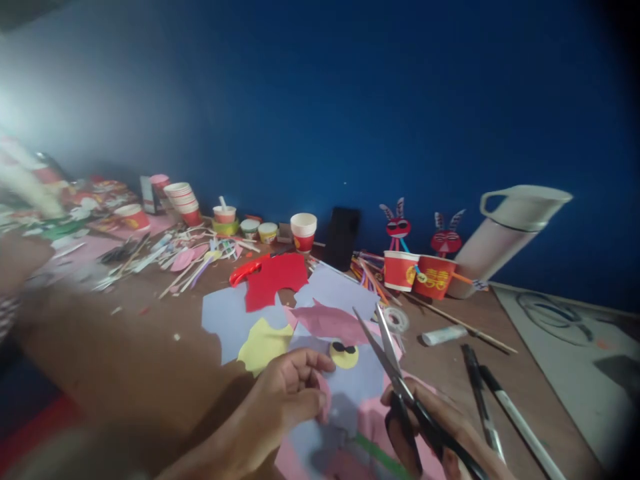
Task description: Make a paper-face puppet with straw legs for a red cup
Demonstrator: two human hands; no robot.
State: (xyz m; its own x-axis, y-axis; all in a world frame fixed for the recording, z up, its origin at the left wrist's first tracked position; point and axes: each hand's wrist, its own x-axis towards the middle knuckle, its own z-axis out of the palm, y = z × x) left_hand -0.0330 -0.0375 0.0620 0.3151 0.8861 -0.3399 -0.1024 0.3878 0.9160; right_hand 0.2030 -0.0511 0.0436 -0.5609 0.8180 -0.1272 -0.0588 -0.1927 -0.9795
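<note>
My left hand [283,400] is curled, with a small pink paper piece [325,393] showing between thumb and fingers. Black-handled scissors [397,373] sit in my right hand [445,427], their blades apart and pointing up and away. Just beyond my left fingertips lies a yellow paper circle [344,357] with black shapes on it. Cut sheets spread around the hands: a yellow one [265,343], a red one [277,277], a pale blue one [215,320] and a pink one [330,321]. A green strip [380,457] lies below.
Markers [520,420] and a glue stick [444,335] lie on the right. Behind stand a thermos [505,233], decorated paper cups [400,270], a phone [343,237] and a white-and-red cup [303,233]. Scraps and sticks [185,257] cover the left; another person's arm [23,263] is blurred there.
</note>
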